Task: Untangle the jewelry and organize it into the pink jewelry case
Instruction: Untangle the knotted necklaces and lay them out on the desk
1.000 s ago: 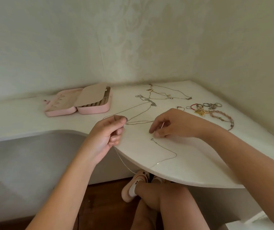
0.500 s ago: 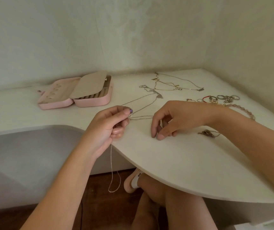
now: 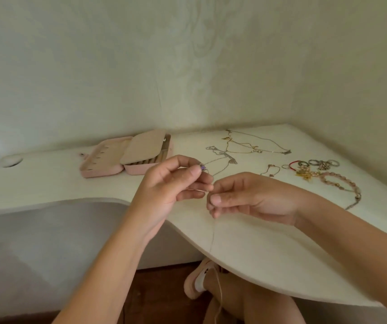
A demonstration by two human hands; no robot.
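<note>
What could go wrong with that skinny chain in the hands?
1. The chain hangs past the table edge; if the left hand and right hand let slip, it could drop to the floor.
2. It seems to run into the tangle; a hard pull might tighten the knot.

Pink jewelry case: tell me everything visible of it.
The pink jewelry case lies open flat at the back left of the white desk, near the wall. Its left half shows beige lining with a row of small hooks; a beige padded flap lies tilted over the right half's ribbed slots. Only the desk touches it.
</note>
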